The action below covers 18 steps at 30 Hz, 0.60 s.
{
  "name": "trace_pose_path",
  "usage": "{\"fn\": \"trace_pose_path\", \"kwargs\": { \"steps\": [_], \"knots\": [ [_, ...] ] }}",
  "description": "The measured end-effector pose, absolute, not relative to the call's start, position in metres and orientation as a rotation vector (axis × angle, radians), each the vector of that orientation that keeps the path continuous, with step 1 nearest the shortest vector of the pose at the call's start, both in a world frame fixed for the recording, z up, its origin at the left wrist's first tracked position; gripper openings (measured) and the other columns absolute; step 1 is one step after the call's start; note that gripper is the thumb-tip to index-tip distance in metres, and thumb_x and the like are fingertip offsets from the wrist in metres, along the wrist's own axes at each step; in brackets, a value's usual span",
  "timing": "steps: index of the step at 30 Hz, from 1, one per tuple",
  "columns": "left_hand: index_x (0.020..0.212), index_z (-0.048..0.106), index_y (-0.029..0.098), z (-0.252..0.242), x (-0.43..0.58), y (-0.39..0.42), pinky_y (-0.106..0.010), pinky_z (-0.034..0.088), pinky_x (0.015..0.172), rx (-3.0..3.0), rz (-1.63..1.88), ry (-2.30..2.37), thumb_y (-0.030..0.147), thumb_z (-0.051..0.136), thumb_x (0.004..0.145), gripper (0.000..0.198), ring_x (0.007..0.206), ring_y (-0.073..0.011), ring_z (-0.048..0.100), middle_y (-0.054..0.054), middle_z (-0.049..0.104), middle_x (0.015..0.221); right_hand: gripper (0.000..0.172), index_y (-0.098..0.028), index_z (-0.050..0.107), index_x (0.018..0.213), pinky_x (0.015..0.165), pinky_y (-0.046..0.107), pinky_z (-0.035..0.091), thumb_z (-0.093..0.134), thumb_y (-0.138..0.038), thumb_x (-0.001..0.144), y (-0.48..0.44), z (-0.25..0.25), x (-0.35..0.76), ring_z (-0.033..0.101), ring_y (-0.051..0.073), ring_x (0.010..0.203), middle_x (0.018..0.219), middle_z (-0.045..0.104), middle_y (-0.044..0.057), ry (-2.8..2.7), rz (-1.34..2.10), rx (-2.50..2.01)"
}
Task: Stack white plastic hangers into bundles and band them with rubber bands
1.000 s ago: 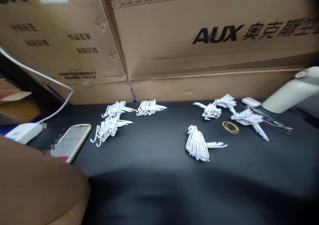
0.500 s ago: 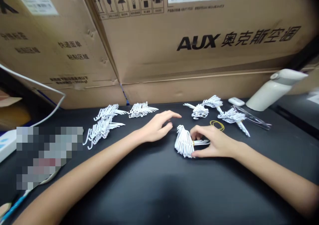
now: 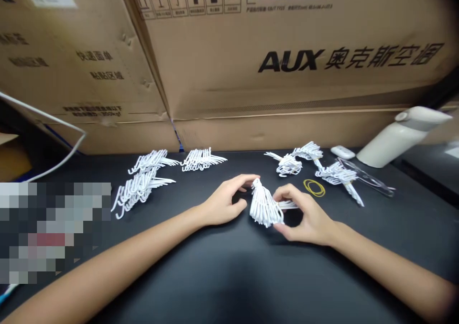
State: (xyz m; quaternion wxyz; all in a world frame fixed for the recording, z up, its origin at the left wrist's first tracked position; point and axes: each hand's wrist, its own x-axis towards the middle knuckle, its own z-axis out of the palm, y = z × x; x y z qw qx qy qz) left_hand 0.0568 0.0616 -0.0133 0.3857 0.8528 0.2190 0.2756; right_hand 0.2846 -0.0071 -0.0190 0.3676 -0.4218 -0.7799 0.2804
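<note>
A fanned bundle of white wire hooks stands on the black table in front of me. My right hand grips its right side between thumb and fingers, with the straight ends pointing into the palm. Curved round the bundle's upper left, my left hand has its fingertips at the topmost hook, thumb apart and nothing in its grasp. Yellow rubber bands lie beyond my right hand. Behind them are more white hook bundles, and other hook piles lie to the left.
Large cardboard boxes wall off the back of the table. At the right rear are a pale bottle, a small white case and eyeglasses. A white cable hangs at the left, above a pixelated patch.
My left hand has come down to the bundle and now reaches its upper left edge. The right hand keeps its grip, with the bundle slightly tilted. The view has shifted a little.
</note>
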Motion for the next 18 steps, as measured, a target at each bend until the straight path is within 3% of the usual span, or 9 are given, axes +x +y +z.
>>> {"fn": "trace_pose_path", "kwargs": {
  "steps": [5,7,9,12,18],
  "knots": [
    [0.142,0.03,0.02,-0.004,0.058,0.051,-0.04,0.038,0.106,2.234,0.727,0.488,0.023,0.062,0.078,0.071,0.13,-0.0255,0.041,-0.014,0.041,0.143,0.024,-0.021,0.052,0.091,0.051,0.026,0.045,0.057,-0.042,0.081,-0.004,-0.018,0.279,0.047,0.012,0.052,0.066,0.053,-0.002,-1.35,1.341,-1.004],
    [0.137,0.037,0.018,-0.001,0.06,0.045,-0.04,0.036,0.106,2.228,0.714,0.441,0.031,0.07,0.073,0.073,0.126,-0.027,0.045,-0.015,0.046,0.139,0.028,-0.02,0.055,0.084,0.047,0.026,0.046,0.053,-0.048,0.083,-0.003,-0.016,0.274,0.044,0.011,0.046,0.059,0.051,-0.002,-1.123,1.562,-0.946],
    [0.126,0.047,0.016,-0.001,0.063,0.041,-0.036,0.043,0.098,2.143,0.689,0.453,0.035,0.071,0.074,0.06,0.11,-0.0236,0.057,-0.012,0.06,0.123,0.033,-0.02,0.058,0.08,0.046,0.025,0.048,0.051,-0.051,0.085,-0.003,-0.014,0.27,0.048,0.011,0.047,0.059,0.053,-0.001,-0.999,1.693,-0.924],
    [0.115,0.053,0.014,-0.004,0.066,0.04,-0.031,0.049,0.088,1.9,0.636,0.542,0.035,0.067,0.079,0.044,0.093,-0.0184,0.064,-0.008,0.068,0.104,0.037,-0.019,0.062,0.088,0.049,0.025,0.051,0.05,-0.055,0.086,-0.004,-0.014,0.268,0.057,0.014,0.058,0.071,0.061,0.003,-0.973,1.726,-0.917],
    [0.116,0.053,0.011,-0.008,0.067,0.047,-0.031,0.049,0.086,1.562,0.54,0.55,0.029,0.069,0.078,0.045,0.096,-0.0193,0.065,-0.013,0.068,0.108,0.034,-0.019,0.062,0.109,0.057,0.024,0.052,0.067,-0.035,0.081,-0.002,-0.017,0.272,0.058,0.013,0.066,0.079,0.065,0.003,-1.132,1.631,-0.988]
  ]
}}
